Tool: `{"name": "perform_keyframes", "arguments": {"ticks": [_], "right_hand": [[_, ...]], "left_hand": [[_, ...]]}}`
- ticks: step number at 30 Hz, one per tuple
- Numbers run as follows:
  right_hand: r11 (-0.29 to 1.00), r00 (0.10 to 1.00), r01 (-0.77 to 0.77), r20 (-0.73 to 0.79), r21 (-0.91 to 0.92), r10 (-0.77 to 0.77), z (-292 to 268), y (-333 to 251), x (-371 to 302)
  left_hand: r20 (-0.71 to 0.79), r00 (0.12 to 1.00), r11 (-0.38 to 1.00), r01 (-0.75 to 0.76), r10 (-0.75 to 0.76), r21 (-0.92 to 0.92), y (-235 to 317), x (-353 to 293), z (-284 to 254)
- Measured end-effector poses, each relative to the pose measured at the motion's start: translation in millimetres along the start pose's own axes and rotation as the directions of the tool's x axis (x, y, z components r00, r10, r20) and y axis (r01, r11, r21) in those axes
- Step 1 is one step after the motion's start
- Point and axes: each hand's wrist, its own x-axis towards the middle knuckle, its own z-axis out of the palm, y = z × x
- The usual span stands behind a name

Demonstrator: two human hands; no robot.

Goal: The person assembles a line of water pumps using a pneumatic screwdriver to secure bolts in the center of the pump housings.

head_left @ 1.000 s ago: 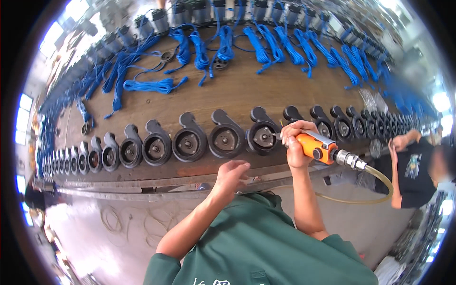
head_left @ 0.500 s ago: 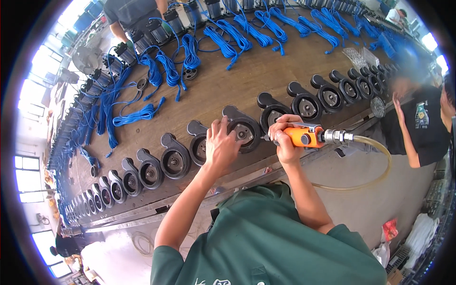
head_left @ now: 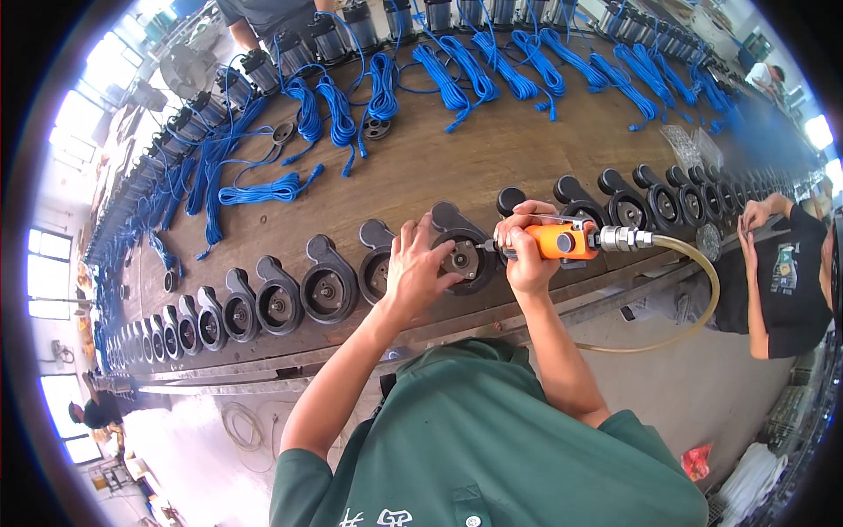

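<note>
My right hand (head_left: pixel 529 255) is wrapped round an orange air screwdriver (head_left: pixel 557 241), held nearly level. Its bit (head_left: pixel 482 247) points left and reaches over the rim of a round black pump casing (head_left: pixel 450 216) on the table. Whether the tip touches a screw is too small to tell. On that casing's left side rests my left hand (head_left: pixel 416 274), fingers spread, with the thumb near the metal centre. Another casing (head_left: pixel 376 235) lies just left, partly hidden by this hand. From the tool's metal coupling a clear yellowish hose (head_left: pixel 714 290) loops down to the right.
Similar black casings (head_left: pixel 328 290) line the table's near edge on both sides. Bundled blue cables (head_left: pixel 443 77) lie across the far side, joined to upright metal motors (head_left: pixel 327 40). A co-worker in a black shirt (head_left: pixel 795 281) is at the right; another person (head_left: pixel 255 13) stands beyond the table.
The screwdriver's bit has come further over the casing. My left hand stays on it. The whole view has shifted slightly, and the co-worker's hands at the right have come together.
</note>
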Motion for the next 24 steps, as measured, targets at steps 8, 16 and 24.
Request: {"name": "perform_keyframes", "arguments": {"ticks": [8, 16, 24], "right_hand": [[0.996, 0.994, -0.049, 0.093, -0.073, 0.056, -4, 24, -2], [0.974, 0.968, -0.182, 0.148, -0.136, 0.201, -4, 36, -7], [0.980, 0.968, -0.193, 0.154, -0.058, 0.199, 2, 45, -4]], "left_hand": [[0.048, 0.991, 0.992, 0.119, -0.121, 0.050, 6, 7, 4], [0.078, 0.973, 0.968, 0.205, -0.218, 0.142, 15, 10, 10], [0.123, 0.963, 0.956, 0.212, -0.240, 0.204, 15, 9, 19]]}}
